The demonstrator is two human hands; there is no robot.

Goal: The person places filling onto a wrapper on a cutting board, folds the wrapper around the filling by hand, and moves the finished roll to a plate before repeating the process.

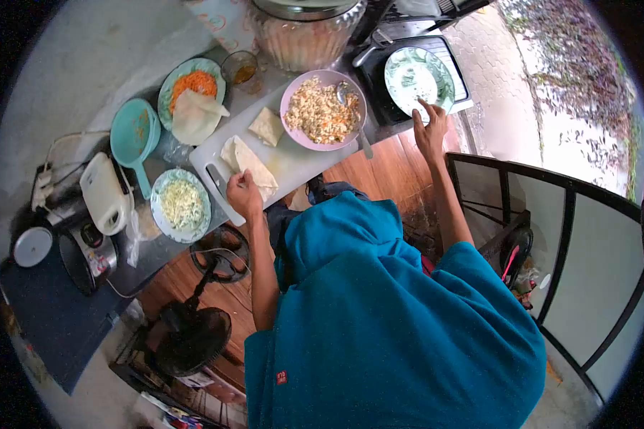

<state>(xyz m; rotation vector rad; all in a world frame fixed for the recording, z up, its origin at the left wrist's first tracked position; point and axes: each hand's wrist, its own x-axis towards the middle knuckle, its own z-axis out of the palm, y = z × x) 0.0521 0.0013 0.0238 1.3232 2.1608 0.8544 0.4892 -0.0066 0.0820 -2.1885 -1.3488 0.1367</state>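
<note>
On the white cutting board (293,175) lies a partly folded pale wrapper (254,166); my left hand (245,194) is at its lower left edge, fingers pressed together on it. A finished-looking folded wrapper (266,127) rests further up the board. Beside it stands a pink bowl (288,107) of crumbly filling with a spoon in it. My right hand (431,132) is at the near rim of a green-patterned plate (410,75), fingers apart, with dark bits on the plate.
Orange shreds and pale wrappers (197,118) lie on a plate at the left. Nearer are a turquoise strainer (125,139) and a plate of shredded cabbage (182,206). A glass (242,71) and large jar (304,39) stand behind. A fan (193,339) is below the counter.
</note>
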